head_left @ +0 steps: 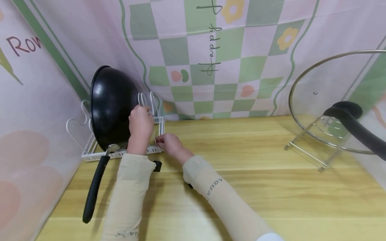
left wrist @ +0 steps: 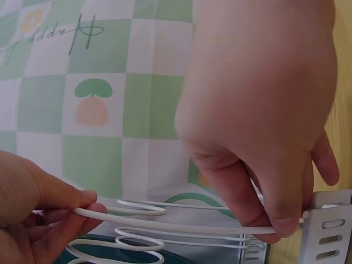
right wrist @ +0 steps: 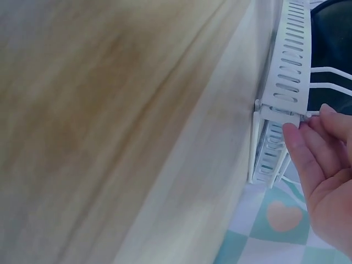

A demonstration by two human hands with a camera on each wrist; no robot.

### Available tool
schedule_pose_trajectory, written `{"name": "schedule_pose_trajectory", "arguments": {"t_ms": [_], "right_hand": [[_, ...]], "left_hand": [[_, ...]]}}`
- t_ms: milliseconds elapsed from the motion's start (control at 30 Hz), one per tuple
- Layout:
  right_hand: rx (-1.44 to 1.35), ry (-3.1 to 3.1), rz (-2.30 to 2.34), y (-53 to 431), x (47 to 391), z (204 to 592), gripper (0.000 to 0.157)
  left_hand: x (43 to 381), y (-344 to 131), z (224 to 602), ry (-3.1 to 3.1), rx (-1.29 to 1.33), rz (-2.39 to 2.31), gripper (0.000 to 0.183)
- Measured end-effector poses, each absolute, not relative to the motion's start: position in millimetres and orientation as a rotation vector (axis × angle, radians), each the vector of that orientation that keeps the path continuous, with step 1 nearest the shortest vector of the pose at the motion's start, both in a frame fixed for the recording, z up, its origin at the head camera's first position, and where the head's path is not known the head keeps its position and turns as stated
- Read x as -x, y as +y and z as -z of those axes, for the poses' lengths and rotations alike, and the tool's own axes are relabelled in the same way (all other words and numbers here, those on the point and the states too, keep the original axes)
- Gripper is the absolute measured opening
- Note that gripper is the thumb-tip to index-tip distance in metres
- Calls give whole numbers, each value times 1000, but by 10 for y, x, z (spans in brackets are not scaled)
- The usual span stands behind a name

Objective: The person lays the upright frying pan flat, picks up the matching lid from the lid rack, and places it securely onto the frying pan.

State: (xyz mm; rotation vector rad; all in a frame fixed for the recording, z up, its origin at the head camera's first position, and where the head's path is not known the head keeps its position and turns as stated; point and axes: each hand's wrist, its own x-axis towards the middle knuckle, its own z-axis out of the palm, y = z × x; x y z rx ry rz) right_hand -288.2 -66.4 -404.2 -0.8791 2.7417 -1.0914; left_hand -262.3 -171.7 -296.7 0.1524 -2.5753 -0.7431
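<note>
A white pan rack (head_left: 120, 153) with slotted rails and looped wire dividers stands at the left, with a black wok (head_left: 110, 103) on its side in it. My left hand (head_left: 141, 125) pinches the upper end of a white wire divider (left wrist: 170, 224); in the left wrist view the left hand (left wrist: 38, 212) is at the left edge. My right hand (head_left: 173, 146) pinches the divider's lower end, beside the slotted rail (left wrist: 330, 236). In the right wrist view, the right hand (right wrist: 330, 170) is at the rail's end, its fingertips close to the rail. Whether the divider's tip sits in a slot is unclear.
The wok's black handle (head_left: 95, 190) juts over the wooden table (head_left: 241, 197). At the right, a glass lid (head_left: 315, 78) leans in a wire stand (head_left: 307, 154), with a black handle (head_left: 359, 129) in front. Patterned cloth (head_left: 211, 87) hangs behind.
</note>
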Motion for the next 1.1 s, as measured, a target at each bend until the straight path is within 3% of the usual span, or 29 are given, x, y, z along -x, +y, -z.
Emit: {"name": "schedule_pose_trajectory", "arguments": {"t_ms": [1100], "right_hand": [[905, 2841, 964, -634, 2830, 3985, 14]], "left_hand": [[2600, -1697, 3015, -2517, -165, 860, 26]]}}
